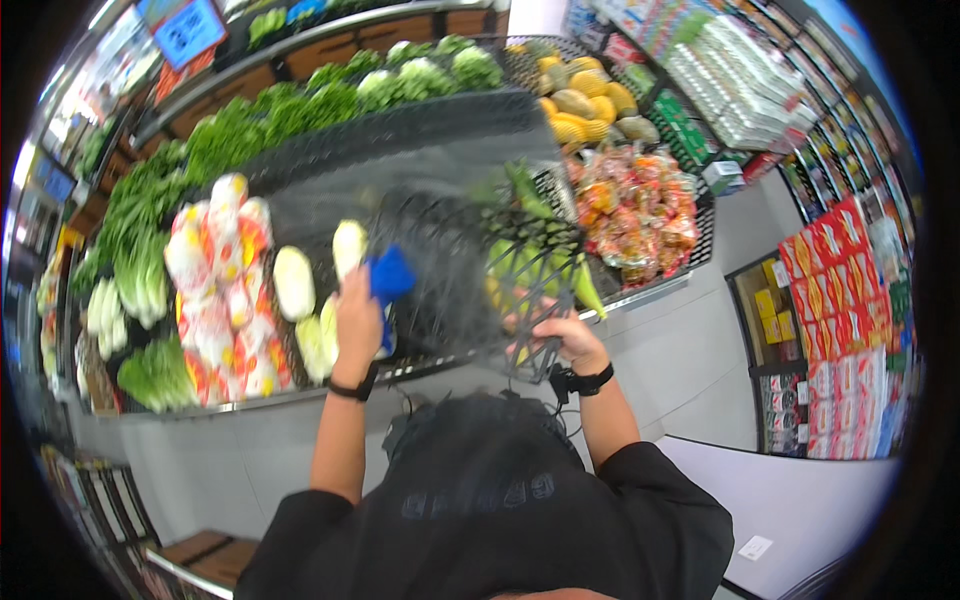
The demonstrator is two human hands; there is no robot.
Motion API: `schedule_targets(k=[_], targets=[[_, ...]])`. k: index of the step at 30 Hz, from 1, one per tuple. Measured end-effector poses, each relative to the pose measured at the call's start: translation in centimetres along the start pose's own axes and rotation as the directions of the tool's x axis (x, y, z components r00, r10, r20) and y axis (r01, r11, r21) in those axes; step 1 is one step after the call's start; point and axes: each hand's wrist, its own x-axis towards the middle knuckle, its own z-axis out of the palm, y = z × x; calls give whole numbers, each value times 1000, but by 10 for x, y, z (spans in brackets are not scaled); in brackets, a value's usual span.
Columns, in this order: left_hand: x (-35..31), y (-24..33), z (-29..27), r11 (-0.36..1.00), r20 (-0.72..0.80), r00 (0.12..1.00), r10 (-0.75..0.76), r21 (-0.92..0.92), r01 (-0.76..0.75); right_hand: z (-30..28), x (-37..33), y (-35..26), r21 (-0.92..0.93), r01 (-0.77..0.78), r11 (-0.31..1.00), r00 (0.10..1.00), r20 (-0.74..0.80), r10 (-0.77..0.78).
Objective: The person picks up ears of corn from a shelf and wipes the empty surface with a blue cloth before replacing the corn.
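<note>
My left hand (358,312) is closed on a blue cloth (391,275), which shows above and below its fingers. Beside it lie napa cabbages (294,284) on the produce stand. In my right hand (574,338) is the near edge of a black plastic grid panel (455,270), tilted up off the stand and smeared by motion. Through and beyond the grid I see green ears of corn (530,262), partly hidden by it. A black band circles each wrist.
Wrapped white produce (228,290) is piled at the left, with leafy greens (240,135) along the back. Yellow melons (585,100) and bagged red-orange produce (635,210) stand at the right. A metal rail (250,402) edges the stand. Red boxes (835,270) are stacked far right.
</note>
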Motion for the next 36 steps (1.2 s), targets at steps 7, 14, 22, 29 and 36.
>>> schedule_targets(k=[7,14,22,29,36], targets=[[-56,-75,19,242,-1,726,-688,-943,227,-16,-14,10,44,-17,999,1000,4,17],[-86,-29,5,-106,284,759,-585,-955,276,-20,38,58,317,62,946,998,-36,-53],[-117,-2,5,-632,544,784,-298,-729,265,-5,105,129,443,91,892,995,-71,-66],[-132,10,8,-468,708,556,-435,-706,532,-21,115,179,602,49,797,979,-185,80],[-169,24,32,430,256,814,-522,-745,510,-34,133,207,659,-203,724,890,-183,417]])
